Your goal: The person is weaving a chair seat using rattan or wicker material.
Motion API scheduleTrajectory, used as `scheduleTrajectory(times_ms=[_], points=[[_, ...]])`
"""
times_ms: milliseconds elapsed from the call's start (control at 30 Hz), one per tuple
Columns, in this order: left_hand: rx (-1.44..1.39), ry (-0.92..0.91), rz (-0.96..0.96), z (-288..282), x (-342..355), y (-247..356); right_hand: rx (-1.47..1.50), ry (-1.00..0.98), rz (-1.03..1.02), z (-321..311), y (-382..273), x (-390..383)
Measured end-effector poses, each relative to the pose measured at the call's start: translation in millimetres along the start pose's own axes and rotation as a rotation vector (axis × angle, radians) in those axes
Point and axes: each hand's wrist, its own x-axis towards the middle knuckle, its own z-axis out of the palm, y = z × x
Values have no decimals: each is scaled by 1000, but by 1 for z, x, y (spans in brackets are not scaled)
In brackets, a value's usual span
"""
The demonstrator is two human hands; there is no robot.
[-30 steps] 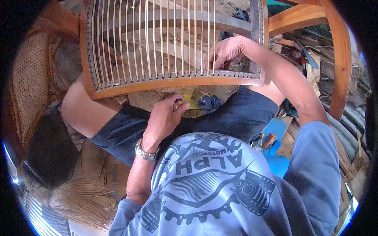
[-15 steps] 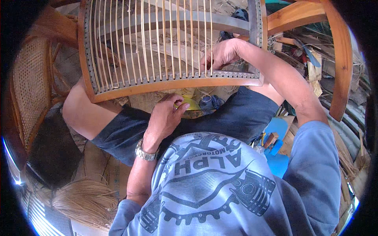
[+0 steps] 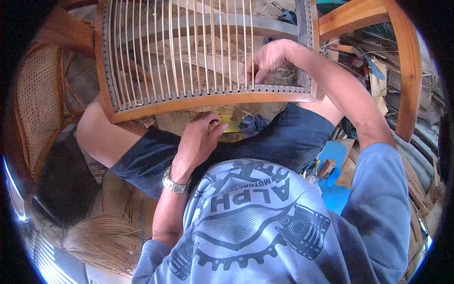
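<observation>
A seated person works at a wooden seat frame resting across the knees, on the far side of the lap. Pale strands run near to far across most of it, from the left side rightward. The stretch by the right rail has no strands, and its row of holes along the near rail is unfilled; no crosswise strands show.

The right hand reaches over the frame's right corner, fingers bent and close together beside the rightmost strand. The left hand is half curled above the lap, thumb near its fingertips. Blur and angle make it unclear whether either grips anything.

A gap separates the left hand from the near rail. A curved wooden arm bounds the right; a woven cane panel, the left.
</observation>
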Motion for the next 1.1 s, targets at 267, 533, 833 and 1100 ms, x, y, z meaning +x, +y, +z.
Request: scheduleTrajectory(times_ms=[267, 533, 833, 1100], points=[[27, 50, 120, 3, -5, 10, -162, 110, -15, 13, -7, 11], [61, 71, 175, -3, -8, 40, -156, -88, -77, 0, 12, -3], [151, 283, 299, -6, 10, 78, -226, 37, -50, 11, -3, 0], [377, 467, 537, 4, 28, 78, -270, 35, -127, 10, 3, -5]])
